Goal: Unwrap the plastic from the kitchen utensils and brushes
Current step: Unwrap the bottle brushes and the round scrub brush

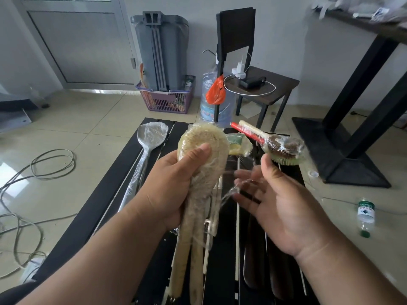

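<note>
While left hand [176,172] grips brushes [202,150], plastic [229,190] trails rightward.

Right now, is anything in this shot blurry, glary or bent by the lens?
Head view: the right hand has motion-blurred fingertips, the left hand is sharper; window glare whitens the floor tiles at left; the wide lens bows the table leg and door frame near the edges.

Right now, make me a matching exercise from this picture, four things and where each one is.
Things:
1. pale brush bundle
2. wrapped spatula
3. small bottle
4. purple basket

Places:
A. on the floor, right of the slatted table
B. gripped in the left hand
C. by the far wall, under the grey bin
D. lying on the table's left side

Pairs: 1-B, 2-D, 3-A, 4-C
</note>
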